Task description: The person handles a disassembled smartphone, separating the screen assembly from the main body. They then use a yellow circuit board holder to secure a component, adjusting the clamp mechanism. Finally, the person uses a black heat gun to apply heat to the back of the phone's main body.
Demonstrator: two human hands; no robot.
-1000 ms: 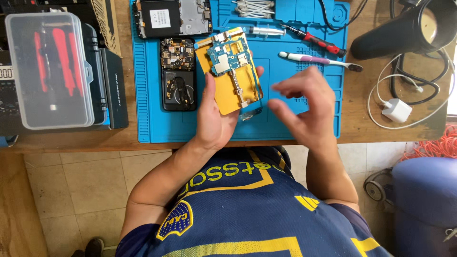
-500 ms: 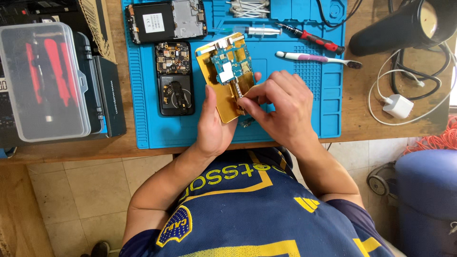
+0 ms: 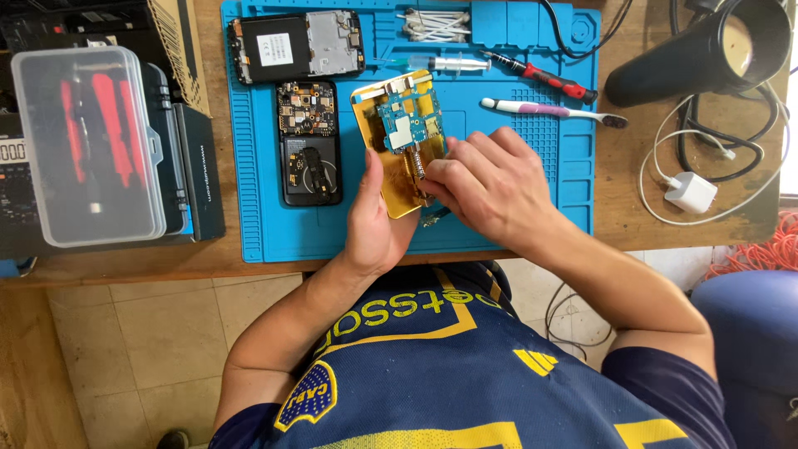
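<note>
A wooden desk (image 3: 632,224) carries a blue work mat (image 3: 274,224) with ribbed trays along its far edge; pale floor tiles (image 3: 125,349) show below the near edge. A clear plastic case (image 3: 87,145) with red tools inside sits to the left of the mat, a black lamp (image 3: 706,54) and a white charger (image 3: 690,193) with its cable to the right.

A yellow holder (image 3: 391,179) lies on the mat near its middle, with a blue circuit board (image 3: 405,123) clamped on top. Its long axis runs near to far, tilted slightly, the far end leaning left and the near end towards the person.

The left hand (image 3: 374,220) grips the holder's near left edge, thumb up along the side, fingers under and out of sight. The right hand (image 3: 490,187) rests on the holder's right side, fingers curled together and tips pressed to the holder's middle; whether they pinch anything I cannot tell.

Left of the holder lies an opened phone (image 3: 309,143), another phone frame (image 3: 297,46) beyond it. Far right of the holder are a red screwdriver (image 3: 544,76) and a white brush (image 3: 549,109).
</note>
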